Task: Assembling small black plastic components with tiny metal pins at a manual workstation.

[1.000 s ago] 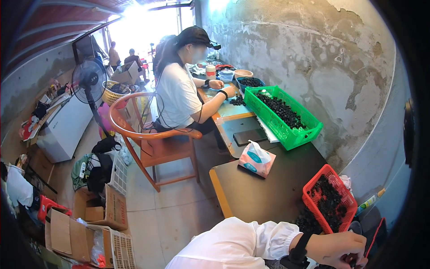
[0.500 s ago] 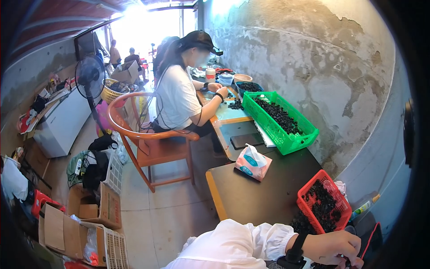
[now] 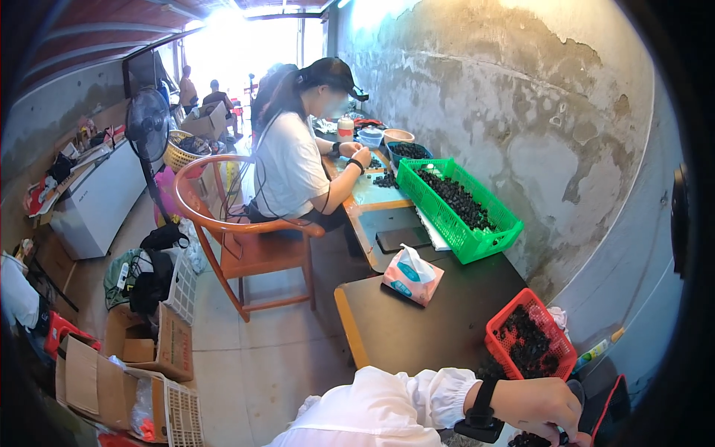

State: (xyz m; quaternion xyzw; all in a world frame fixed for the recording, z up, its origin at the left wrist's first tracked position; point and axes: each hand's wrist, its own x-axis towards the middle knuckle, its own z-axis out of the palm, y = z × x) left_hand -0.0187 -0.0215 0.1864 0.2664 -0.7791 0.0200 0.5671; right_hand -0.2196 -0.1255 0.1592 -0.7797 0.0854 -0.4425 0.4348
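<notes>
Evidently, we have the red basket [image 3: 542, 319] at the lower right of the frame because it puts the small dark pieces [image 3: 530, 339] inside it within easy reach; that is our reading of its place. It stands on the table [image 3: 402, 335], just beyond our left hand [image 3: 542, 404]. The green crate [image 3: 484, 242], also filled with dark pieces, lies farther up near the wall, probably placed to serve the co-worker [image 3: 287, 160]. The tissue pack [image 3: 412, 276] sits near the table's middle, perhaps to be handy for both of us.

As for our hands, the left reaches into the lower right corner, its fingers bent down and gathered, with little gap between them. Loose dark bits [image 3: 527, 439] lie just beside it; whether the fingertips pinch one we cannot tell, since the lower edge cuts them off. Our right hand is out of sight.
</notes>
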